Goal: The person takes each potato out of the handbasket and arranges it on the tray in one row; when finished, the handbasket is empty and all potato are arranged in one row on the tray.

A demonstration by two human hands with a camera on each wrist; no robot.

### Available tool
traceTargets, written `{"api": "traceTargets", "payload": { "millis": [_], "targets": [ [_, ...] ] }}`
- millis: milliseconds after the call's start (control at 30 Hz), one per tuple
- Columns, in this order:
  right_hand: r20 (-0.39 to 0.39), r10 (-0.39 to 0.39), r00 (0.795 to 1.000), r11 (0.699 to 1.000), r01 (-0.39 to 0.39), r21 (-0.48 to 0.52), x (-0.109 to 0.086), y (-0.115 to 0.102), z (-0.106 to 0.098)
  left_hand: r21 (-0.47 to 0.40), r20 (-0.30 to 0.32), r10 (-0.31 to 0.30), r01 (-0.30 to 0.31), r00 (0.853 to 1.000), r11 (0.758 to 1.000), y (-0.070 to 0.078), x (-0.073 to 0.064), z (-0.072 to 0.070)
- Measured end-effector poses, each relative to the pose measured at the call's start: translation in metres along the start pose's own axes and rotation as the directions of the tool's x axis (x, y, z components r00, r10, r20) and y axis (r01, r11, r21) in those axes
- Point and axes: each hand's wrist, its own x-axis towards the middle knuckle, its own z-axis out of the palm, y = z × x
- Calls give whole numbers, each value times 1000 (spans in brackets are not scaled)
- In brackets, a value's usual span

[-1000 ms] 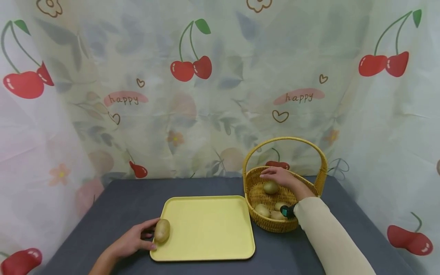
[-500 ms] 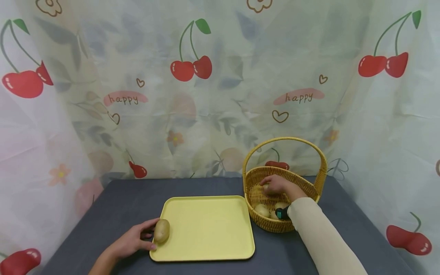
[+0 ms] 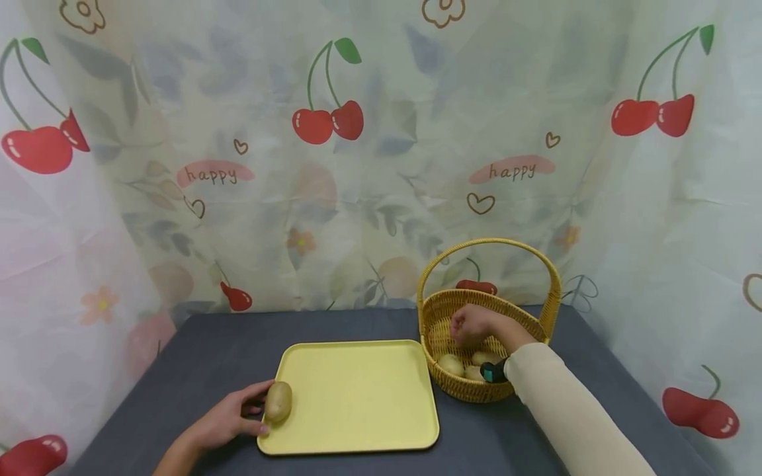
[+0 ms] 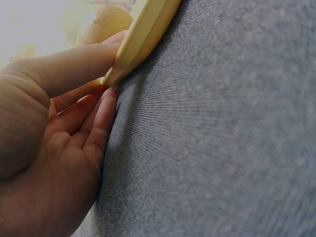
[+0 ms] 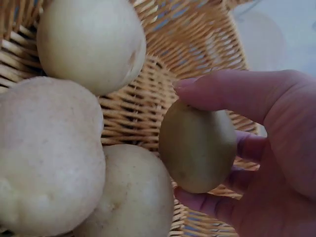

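My right hand (image 3: 470,325) is down inside the wicker basket (image 3: 440,307). In the right wrist view its thumb and fingers grip a small, egg-shaped, greenish-brown potato (image 5: 197,145), which the hand hides in the head view. Paler potatoes (image 5: 89,44) lie beside it on the basket floor. My left hand (image 3: 229,416) holds the left edge of the pale yellow tray (image 3: 357,396), with the thumb over the rim and fingers at its outer side. On the tray, close to those fingers, lies an oval tan potato (image 3: 278,402).
A dark grey cloth covers the table (image 3: 238,330). The basket stands right of the tray, its tall arched handle (image 3: 488,242) rising above the right hand. A printed curtain (image 3: 381,132) hangs behind the table and along both sides.
My right hand has lowered into the basket and closed around the greenish-brown potato, covering it from the head camera. The left hand, tray and potato on it stay put; the head view shifts slightly.
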Motion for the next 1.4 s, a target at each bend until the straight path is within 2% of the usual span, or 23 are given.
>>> {"api": "traceTargets", "payload": {
  "millis": [133, 267, 400, 567, 800, 1033, 1200, 1400],
  "targets": [
    [-47, -58, 997, 998, 58, -5, -7, -5, -4, -5, 0, 9, -9, 1000, 1000, -3, 0, 1],
    [-120, -124, 985, 991, 129, 31, -20, -13, -6, 7, 0, 25, -25, 1000, 1000, -5, 0, 1],
    [-206, -203, 957, 975, 218, 51, -40, -23, -3, 14, 1, 33, -33, 999, 999, -5, 0, 2],
    [-309, -239, 921, 962, 267, 52, -63, -34, 11, -2, 9, 17, -17, 1000, 1000, -3, 0, 4],
    [-370, -292, 882, 927, 356, 117, -78, -59, 42, -18, 7, 3, -3, 1000, 1000, 2, 0, 3],
    [-386, -346, 855, 869, 448, 213, -70, -83, 76, -3, 14, 8, -8, 1000, 1000, 0, 2, 3],
    [-326, -379, 866, 857, 461, 228, -52, -102, 105, -14, 6, 15, -15, 1000, 1000, -2, 1, 1],
    [-250, -387, 887, 873, 440, 210, -24, -124, 142, -28, 15, 26, -26, 1000, 999, -1, 0, 0]
  ]
}}
